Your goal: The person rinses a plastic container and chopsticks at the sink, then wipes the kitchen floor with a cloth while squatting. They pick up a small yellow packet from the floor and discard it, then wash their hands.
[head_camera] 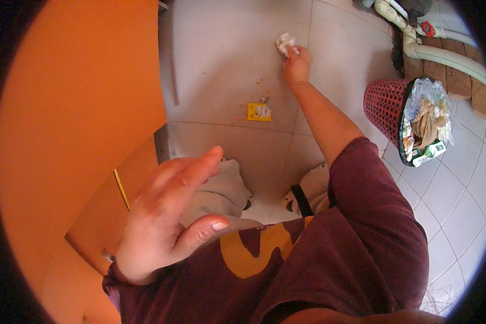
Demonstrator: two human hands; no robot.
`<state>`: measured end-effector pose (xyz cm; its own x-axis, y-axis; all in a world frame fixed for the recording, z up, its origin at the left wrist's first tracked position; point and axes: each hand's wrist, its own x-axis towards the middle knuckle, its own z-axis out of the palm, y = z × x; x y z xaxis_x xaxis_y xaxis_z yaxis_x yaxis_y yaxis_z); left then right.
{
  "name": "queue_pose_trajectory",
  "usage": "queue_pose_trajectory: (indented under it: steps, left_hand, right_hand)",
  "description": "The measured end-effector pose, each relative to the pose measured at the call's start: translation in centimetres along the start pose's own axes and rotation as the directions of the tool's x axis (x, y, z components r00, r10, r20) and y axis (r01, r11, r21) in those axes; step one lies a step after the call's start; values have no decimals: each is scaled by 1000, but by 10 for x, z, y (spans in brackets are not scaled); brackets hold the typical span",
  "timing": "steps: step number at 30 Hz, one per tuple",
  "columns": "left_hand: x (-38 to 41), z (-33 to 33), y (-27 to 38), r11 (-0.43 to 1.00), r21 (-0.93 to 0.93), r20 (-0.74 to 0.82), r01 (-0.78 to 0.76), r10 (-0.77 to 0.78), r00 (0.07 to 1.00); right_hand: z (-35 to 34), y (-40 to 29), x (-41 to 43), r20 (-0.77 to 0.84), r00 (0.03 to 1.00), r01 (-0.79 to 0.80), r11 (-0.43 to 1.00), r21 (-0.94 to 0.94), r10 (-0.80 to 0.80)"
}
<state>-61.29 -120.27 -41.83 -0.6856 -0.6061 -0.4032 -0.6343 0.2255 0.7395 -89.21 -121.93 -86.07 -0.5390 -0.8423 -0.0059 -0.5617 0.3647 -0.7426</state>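
My right hand (297, 67) reaches out over the tiled floor (227, 56) and grips a crumpled white tissue or cloth (285, 41). Nearer to me lies a small yellow packet (259, 112) bearing print, with small orange and green scraps (263, 97) beside it. My left hand (174, 210) is raised at the lower left, its thumb and fingers apart, and holds nothing. My feet and light trouser legs show below, between the two arms.
A red perforated waste basket (384, 107) with a plastic liner and mixed rubbish stands at the right. Orange cabinet panels (81, 81) border the left side. White pipes (449, 52) with a red valve handle (428, 28) and bricks (457, 77) are at the upper right.
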Motion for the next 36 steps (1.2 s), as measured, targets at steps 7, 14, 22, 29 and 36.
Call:
queue_pose_trajectory:
  steps: [7,14,22,29,36]
  left_hand:
    - [-3,-1,-5,999,-37,-16,27,-28,999]
    - [-12,-4,-15,997,-60,-23,40,-42,999]
    - [-17,-6,-14,998,-39,-50,38,-40,998]
    - [-24,-2,-10,989,-79,-139,129,-139,980]
    - [-31,-5,-8,999,-5,-155,35,-35,987]
  right_hand:
    - [12,-17,-87,418,823,406,913,43,-385]
    - [-43,-4,-66,165,986,-44,970,239,4]
    - [-70,30,-98,182,983,89,938,-335,-29]
    - [-18,-17,-163,234,951,249,948,-199,-201]
    - [31,-92,-187,485,818,364,931,-21,-309]
